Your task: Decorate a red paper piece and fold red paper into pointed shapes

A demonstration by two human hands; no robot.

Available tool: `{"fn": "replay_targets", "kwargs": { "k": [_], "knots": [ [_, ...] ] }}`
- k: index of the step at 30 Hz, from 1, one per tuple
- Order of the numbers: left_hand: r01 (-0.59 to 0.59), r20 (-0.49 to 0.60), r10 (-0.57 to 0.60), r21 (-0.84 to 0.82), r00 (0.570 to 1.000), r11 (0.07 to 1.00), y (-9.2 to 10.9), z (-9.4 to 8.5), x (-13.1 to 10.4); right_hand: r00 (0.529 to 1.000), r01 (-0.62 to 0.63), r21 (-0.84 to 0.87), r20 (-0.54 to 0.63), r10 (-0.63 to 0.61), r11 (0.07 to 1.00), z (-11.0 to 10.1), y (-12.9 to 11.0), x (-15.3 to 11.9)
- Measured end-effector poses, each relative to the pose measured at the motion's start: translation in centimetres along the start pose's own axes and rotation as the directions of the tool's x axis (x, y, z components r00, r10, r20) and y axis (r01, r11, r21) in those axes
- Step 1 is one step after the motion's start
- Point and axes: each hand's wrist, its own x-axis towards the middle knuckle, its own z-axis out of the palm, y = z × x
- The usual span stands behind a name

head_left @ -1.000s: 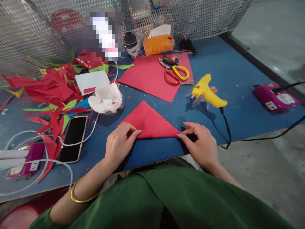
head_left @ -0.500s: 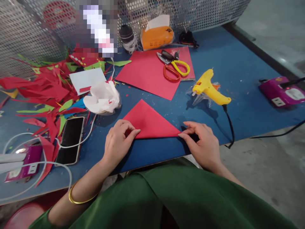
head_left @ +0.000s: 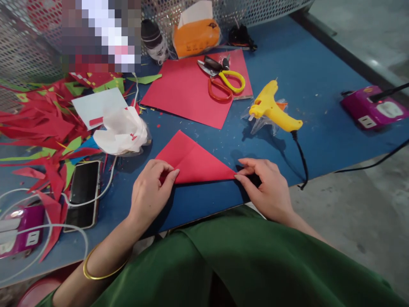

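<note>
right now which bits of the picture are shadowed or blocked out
In the head view, a pixelated patch hides part of the upper left; also in the head view, shadows lie beside the yellow glue gun and under the right hand, while the folded red paper shows clearly.

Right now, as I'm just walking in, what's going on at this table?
A person in green clothing has both hands on a flat red paper triangle on the blue table. The left hand pinches it near its lower left edge, the right hand at its right corner. Beyond it, scissors with red and yellow handles lie on a larger red paper sheet. A yellow plastic glue gun lies to the right, untouched.
</note>
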Motion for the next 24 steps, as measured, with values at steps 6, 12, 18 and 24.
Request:
{"fn": "replay_targets", "kwargs": {
  "k": [6, 12, 18, 24],
  "knots": [
    [0.050, 0.047, -0.051, 0.015, 0.998, 0.999, 2.0, 0.1, 1.3, 0.998, 0.057, -0.007, -0.016, -0.057, 0.998, -0.1, 0.1, 0.0],
    [0.182, 0.294, -0.110, -0.232, 0.949, 0.956, 3.4, -0.3, 3.0, 0.990, 0.132, -0.016, -0.049, -0.133, 0.991, 0.0, 0.3, -0.3],
    [0.252, 0.374, -0.121, -0.327, 0.920, 0.911, 3.0, -0.5, 3.5, 0.990, 0.094, -0.051, -0.100, -0.099, 0.994, -0.4, 1.0, -1.4],
    [0.200, 0.355, -0.089, -0.289, 0.931, 0.936, 2.9, -0.1, 3.5, 0.992, 0.097, -0.095, -0.071, -0.104, 0.991, -0.4, 0.4, -0.9]
  ]
}}
